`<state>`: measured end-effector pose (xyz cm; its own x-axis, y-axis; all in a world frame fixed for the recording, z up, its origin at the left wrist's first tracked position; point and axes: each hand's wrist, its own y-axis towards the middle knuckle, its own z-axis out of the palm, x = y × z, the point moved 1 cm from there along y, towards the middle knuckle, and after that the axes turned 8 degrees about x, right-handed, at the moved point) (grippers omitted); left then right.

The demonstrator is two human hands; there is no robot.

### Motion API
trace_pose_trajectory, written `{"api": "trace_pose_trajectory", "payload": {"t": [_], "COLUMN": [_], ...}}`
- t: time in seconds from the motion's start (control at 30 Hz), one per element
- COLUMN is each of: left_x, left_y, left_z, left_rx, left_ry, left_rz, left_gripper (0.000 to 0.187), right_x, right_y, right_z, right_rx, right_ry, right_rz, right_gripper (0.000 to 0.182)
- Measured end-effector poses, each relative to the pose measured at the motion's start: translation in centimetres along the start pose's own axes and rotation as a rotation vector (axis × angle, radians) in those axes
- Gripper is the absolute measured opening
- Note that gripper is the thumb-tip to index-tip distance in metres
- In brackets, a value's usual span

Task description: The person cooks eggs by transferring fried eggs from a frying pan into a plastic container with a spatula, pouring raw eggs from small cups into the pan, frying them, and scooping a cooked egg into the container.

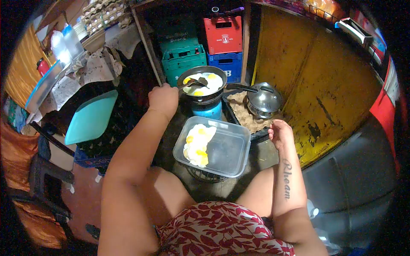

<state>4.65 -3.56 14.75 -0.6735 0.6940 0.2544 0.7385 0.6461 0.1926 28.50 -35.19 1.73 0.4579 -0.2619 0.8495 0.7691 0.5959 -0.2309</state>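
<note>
The left hand (163,101) grips the spatula (197,82), likely for reaching eggs (217,81) in the adjacent pan (200,70); the right hand (282,134) is half-open, seemingly empty; a container (226,147) sits between the 2.

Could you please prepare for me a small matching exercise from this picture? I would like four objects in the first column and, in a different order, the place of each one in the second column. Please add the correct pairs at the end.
Objects
1. frying pan
2. lidded pot
3. red crate
4. spatula

Places
A. on brown egg-carton cardboard
B. gripped by the person's left hand
C. above a blue cylinder
D. stacked on a blue crate

Correct pairs: 1-C, 2-A, 3-D, 4-B
</note>
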Motion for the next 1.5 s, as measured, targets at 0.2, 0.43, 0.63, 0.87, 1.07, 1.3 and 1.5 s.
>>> {"api": "trace_pose_trajectory", "payload": {"t": [0.2, 0.43, 0.63, 0.87, 1.07, 1.3, 1.5], "left_x": [-0.5, 0.9, 1.6, -0.2, -1.6, -2.2, -1.9], "left_y": [-0.7, -2.2, -2.3, -2.0, -0.4, 1.0, 2.0], "left_z": [-1.2, -2.9, -3.0, -3.2, -3.3, -4.3, -4.2], "left_rx": [-0.025, -0.028, -0.054, -0.111, -0.217, -0.350, -0.372], "left_ry": [0.039, 0.144, 0.095, 0.102, 0.191, 0.236, 0.289], "left_rz": [0.037, 0.087, 0.043, 0.090, 0.228, 0.413, 0.493], "left_gripper": [0.021, 0.018, 0.018, 0.019, 0.015, 0.015, 0.014], "right_x": [0.0, -0.1, -0.4, -0.6, -0.5, -0.1, -0.1], "right_y": [0.1, 0.0, 0.3, 0.3, 0.4, 0.2, 0.6], "right_z": [-0.2, -0.2, 0.1, 0.7, 0.8, 1.0, 0.6], "right_rx": [-0.004, 0.026, 0.001, 0.001, 0.024, 0.020, 0.023], "right_ry": [0.001, -0.005, -0.004, -0.022, -0.027, -0.036, -0.039], "right_rz": [-0.003, -0.023, -0.005, 0.008, -0.004, -0.011, -0.029], "right_gripper": [0.009, 0.011, 0.011, 0.012, 0.012, 0.013, 0.013]}}
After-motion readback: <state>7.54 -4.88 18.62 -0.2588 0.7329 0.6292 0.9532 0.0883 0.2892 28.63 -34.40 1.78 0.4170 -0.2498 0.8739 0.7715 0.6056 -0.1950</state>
